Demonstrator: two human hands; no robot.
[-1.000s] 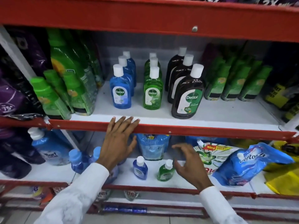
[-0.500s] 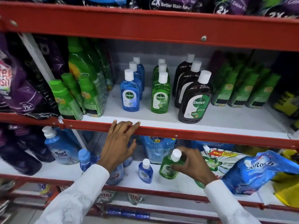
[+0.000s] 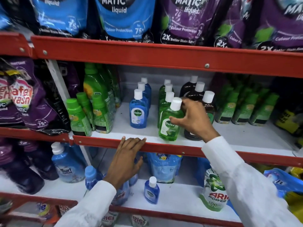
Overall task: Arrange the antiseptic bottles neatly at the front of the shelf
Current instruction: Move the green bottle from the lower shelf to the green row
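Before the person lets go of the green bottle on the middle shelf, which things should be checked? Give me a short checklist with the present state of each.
1. Right hand grips the green Dettol bottle: ok.
2. Bottle stands upright: not ok, it tilts, cap leaning right.
3. Bottle base fully on the middle shelf: cannot tell, the base is near the front edge.
4. Bottle is in line with the green row behind it: ok, it sits in front of that row.
5. Left hand is clear of the bottles: ok, it rests on the red shelf rail.
6. Small blue bottle on the lower shelf is put in place: not ok, it stands alone there.
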